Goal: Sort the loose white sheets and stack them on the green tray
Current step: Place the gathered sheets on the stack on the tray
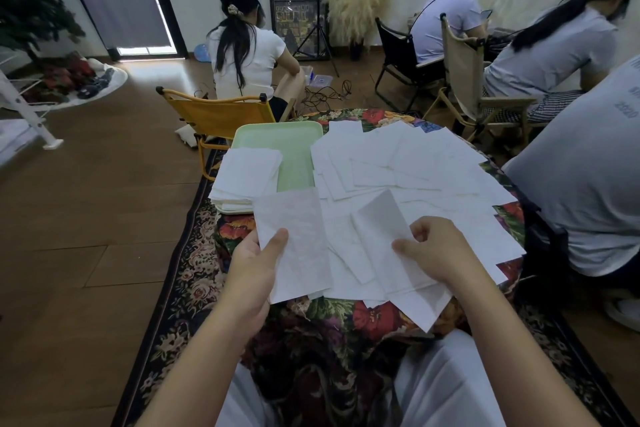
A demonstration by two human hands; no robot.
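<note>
My left hand [258, 260] pinches a white sheet [294, 239] by its lower left edge, held up over the near left of the table. My right hand [438, 250] grips a second white sheet [388, 236] that slants across the pile. Many loose white sheets [408, 163] lie spread over the flower-patterned table [349, 315]. At the far left of the table stands the green tray [287, 146], with a neat stack of white sheets [246, 177] on its left half.
A yellow folding chair [218, 114] stands just behind the tray, with a seated person beyond it. Another person in a grey shirt [585, 177] sits close at the table's right edge. More chairs and people are at the back right. A patterned rug [180, 270] lies under the table.
</note>
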